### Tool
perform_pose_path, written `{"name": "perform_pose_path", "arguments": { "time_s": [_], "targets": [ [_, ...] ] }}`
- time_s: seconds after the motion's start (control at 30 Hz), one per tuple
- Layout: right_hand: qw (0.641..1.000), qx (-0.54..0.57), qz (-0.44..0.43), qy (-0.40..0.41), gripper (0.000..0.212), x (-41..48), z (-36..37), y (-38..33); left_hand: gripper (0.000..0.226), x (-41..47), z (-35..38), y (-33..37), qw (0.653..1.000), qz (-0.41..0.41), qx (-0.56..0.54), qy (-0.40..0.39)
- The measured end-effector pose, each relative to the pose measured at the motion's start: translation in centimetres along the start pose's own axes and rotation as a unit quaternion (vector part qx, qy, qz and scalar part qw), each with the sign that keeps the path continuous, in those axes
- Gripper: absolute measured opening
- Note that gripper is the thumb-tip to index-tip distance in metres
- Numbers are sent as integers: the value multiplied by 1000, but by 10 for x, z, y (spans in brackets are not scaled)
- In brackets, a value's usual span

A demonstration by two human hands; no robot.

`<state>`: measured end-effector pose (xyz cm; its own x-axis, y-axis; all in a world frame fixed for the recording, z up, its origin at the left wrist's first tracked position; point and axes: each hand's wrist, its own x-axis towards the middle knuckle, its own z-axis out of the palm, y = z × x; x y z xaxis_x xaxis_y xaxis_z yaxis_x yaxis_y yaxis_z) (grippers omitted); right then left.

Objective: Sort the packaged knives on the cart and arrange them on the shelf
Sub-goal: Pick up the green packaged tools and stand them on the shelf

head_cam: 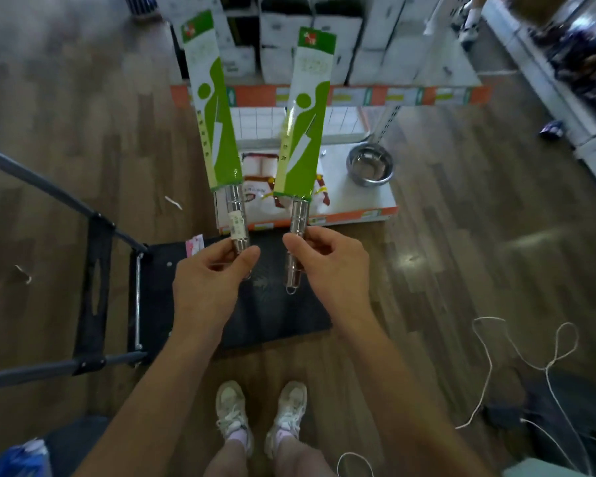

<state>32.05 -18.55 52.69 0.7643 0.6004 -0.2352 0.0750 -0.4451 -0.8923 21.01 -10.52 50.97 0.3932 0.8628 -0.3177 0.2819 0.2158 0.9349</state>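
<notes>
I hold two packaged knives upright, side by side, above the black cart [186, 304]. My left hand [210, 280] pinches the steel handle of the left knife [214, 108], whose blade sits in a green and white card sleeve. My right hand [327, 266] grips the steel handle of the right knife [305, 122], sleeved the same way. Both sleeves point away from me toward the shelf [358, 201]. The cart deck below my hands looks bare.
The low white shelf with an orange edge carries a steel bowl [370, 165] and a bagged product [258, 177]. White boxes [289, 39] fill the upper shelf. The cart's handle [49, 194] is at the left. White cord [496, 366] lies on the floor at the right.
</notes>
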Motion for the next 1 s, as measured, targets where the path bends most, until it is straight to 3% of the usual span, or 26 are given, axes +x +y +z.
{"name": "perform_pose_path", "arguments": {
  "time_s": [0.07, 0.23, 0.5, 0.6, 0.77, 0.87, 1.0],
  "targets": [
    [1000, 12, -14, 6, 14, -5, -18, -21, 14, -12, 0, 28, 1000, 22, -4, -1],
    [997, 14, -72, -6, 21, -13, -56, -57, 23, -39, 6, 86, 995, 95, 0, -20],
    [991, -44, -123, 13, 26, -6, -91, -87, 7, -48, 25, 135, 992, 106, -30, -54],
    [988, -60, -141, 25, 24, 9, -102, -103, 19, -39, 34, 152, 990, 133, -31, -44],
    [986, -68, -146, 52, 28, 49, -115, -126, 16, -6, 43, 179, 985, 158, -30, -60],
    [984, -58, -153, 67, 28, 72, -120, -139, 23, 22, 52, 195, 985, 141, -50, -88],
    [981, -67, -153, 95, 26, 106, -131, -159, 7, 57, 69, 223, 979, 189, -10, -78]
  ]
}}
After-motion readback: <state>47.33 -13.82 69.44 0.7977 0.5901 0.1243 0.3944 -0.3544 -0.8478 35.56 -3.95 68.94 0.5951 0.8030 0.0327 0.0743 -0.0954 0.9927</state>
